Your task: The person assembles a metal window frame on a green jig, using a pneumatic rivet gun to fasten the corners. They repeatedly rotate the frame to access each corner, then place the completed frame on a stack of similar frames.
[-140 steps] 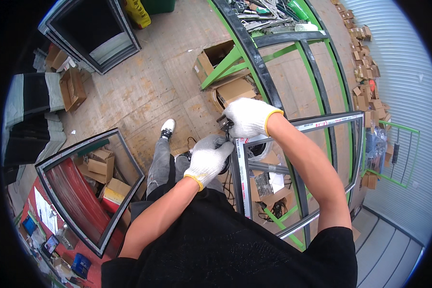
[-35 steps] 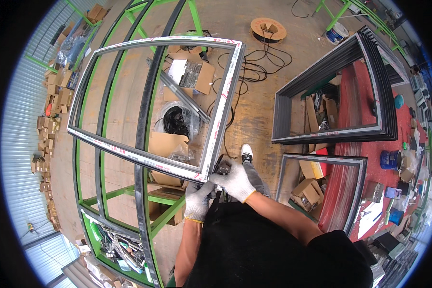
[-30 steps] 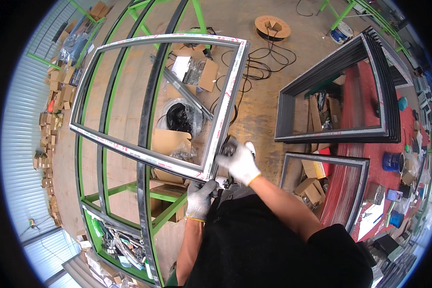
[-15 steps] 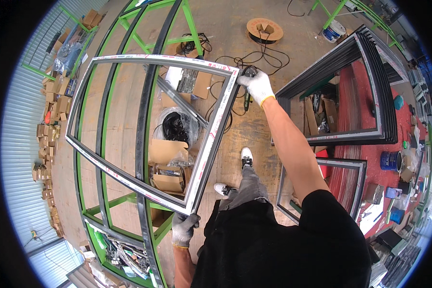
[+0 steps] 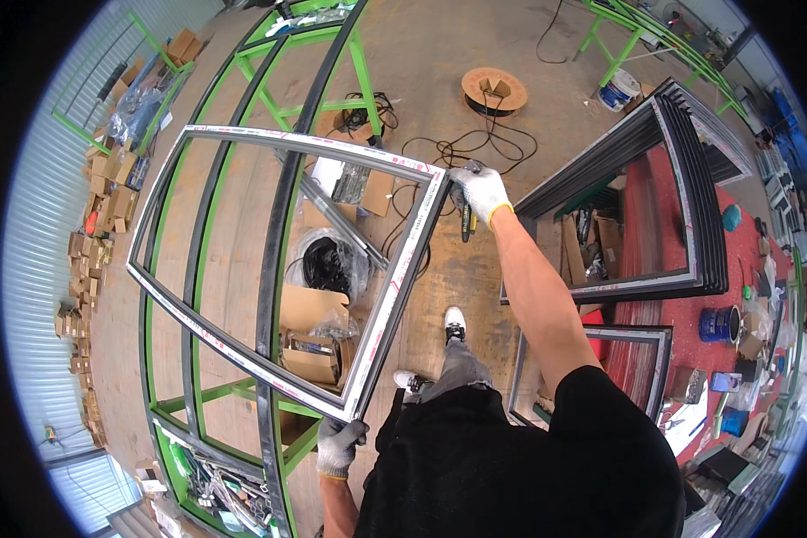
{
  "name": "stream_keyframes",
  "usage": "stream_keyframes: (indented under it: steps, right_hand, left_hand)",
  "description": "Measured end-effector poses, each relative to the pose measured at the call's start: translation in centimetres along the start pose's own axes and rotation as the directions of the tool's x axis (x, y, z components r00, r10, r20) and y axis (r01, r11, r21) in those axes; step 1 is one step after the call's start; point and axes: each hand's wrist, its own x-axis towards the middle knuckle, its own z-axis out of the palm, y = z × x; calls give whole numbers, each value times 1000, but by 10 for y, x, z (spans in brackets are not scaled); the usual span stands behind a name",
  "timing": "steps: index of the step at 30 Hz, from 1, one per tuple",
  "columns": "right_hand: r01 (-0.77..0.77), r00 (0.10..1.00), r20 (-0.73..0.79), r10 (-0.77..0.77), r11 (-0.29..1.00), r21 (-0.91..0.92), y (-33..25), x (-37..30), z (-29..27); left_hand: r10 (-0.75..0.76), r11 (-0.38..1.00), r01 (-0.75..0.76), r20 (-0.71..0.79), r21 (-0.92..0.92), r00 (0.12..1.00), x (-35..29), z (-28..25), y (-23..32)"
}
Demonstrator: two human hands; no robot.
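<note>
A large rectangular window frame point(image 5: 387, 316), dark at its edges and covered with printed white film, lies tilted over the black-topped bars of a green work stand point(image 5: 269, 269). My left hand point(image 5: 339, 446), in a grey-white glove, is closed on its near corner. At the far right corner my right hand point(image 5: 482, 191), gloved in white with dark fingers, grips the frame's outer edge; its fingertips are partly hidden. Just below that hand, a dark hand tool point(image 5: 466, 224) with a yellow-green part shows beside the frame.
Several dark frames point(image 5: 704, 215) stand stacked on a red surface point(image 5: 735, 251) at right. A smaller frame point(image 5: 659, 372) stands nearer me. A cable spool point(image 5: 495, 82) and loose cables point(image 5: 475, 139) lie ahead on the floor. Open cardboard boxes point(image 5: 314, 309) sit beneath the stand.
The whole view has shifted, so the surroundings sit lower in the picture. Both hands keep their hold on the window frame, which stays over the stand.
</note>
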Motion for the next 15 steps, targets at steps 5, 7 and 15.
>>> stream_keyframes:
  steps: [5,7,15]
  right_hand:
    - [25,997,-78,-25,1000,0,16,15,14]
    - [21,995,-94,-9,993,119,21,15,18]
    - [-12,999,-34,19,984,179,27,-17,20]
  left_hand:
    - [6,1000,-6,6,-9,1000,0,-2,0]
    - [-1,1000,1,3,2,1000,0,-3,0]
    - [-33,999,34,-24,39,999,-2,-6,4]
